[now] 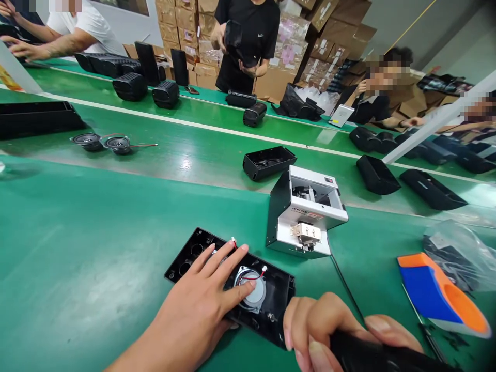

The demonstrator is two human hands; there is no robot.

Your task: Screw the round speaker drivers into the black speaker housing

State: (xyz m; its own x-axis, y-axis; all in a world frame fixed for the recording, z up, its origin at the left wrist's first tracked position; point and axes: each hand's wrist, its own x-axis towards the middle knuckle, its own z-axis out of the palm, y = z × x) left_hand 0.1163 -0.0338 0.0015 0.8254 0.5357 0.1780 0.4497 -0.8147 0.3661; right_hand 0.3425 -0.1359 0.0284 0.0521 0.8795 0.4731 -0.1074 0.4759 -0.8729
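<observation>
Worktable, near side: the black panel (279, 289) lies at a slant on the green tabletop (96, 248), inner face up, just in front of the silver-and-black machine (306, 217). Left hand (201, 294): laid palm down over the panel, fingers spread, not closed around anything; the thumb reaches onto the round speaker driver (256, 295) set in it. A red-and-black lead crosses the driver and ends in a white connector (264, 269); a second white connector (233, 239) shows beyond the fingertips. Right hand (325, 330): clenched around a thick black tool (368, 354) at the panel's right end — tip hidden, type cannot be told. A dark cable (346, 281) runs from beside the machine toward this hand. To the right lie a blue-and-orange scoop-like holder (430, 289), a thin screwdriver (433, 343) and a clear plastic bag (470, 253) with dark contents. Beyond the machine, an open black casing (267, 164) rests on the green surface; two loose drivers (118, 144) sit farther left. Across the line, a person in a black T-shirt (248, 46) holds a dark object in raised hands — stacked cartons (329, 41) behind.
</observation>
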